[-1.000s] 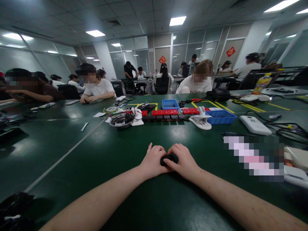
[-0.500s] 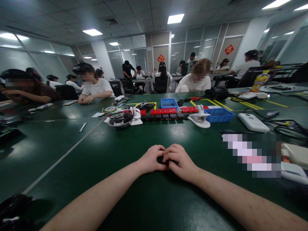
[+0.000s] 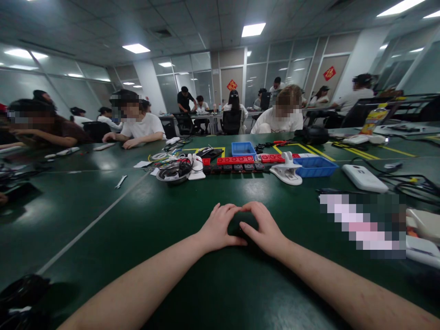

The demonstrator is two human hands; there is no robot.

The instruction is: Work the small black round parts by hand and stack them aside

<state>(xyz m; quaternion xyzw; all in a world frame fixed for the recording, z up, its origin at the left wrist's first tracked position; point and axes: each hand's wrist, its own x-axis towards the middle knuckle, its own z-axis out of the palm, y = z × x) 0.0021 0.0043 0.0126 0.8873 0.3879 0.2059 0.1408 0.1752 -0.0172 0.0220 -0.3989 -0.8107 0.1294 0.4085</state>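
My left hand (image 3: 219,229) and my right hand (image 3: 264,228) meet at the fingertips just above the dark green table (image 3: 192,197), in the lower middle of the head view. Their curved fingers and thumbs frame a rounded gap. Through it I see only a dark surface, and I make out no object there. Both hands look open, thumb apart from the fingers. The right thumb points into the gap, while the left thumb lies along its lower side.
Ahead lie red and black power strips (image 3: 235,160), a white clip stand (image 3: 287,170), a blue tray (image 3: 316,166) and a metal bowl (image 3: 173,173) of cables. A wrench (image 3: 121,181) rests left. A white box (image 3: 365,178) and cables sit right. Several people sit beyond.
My hands have spread from a tight huddle into a wider ring, the right fingers lifting away from the left thumb. The view has shifted slightly.
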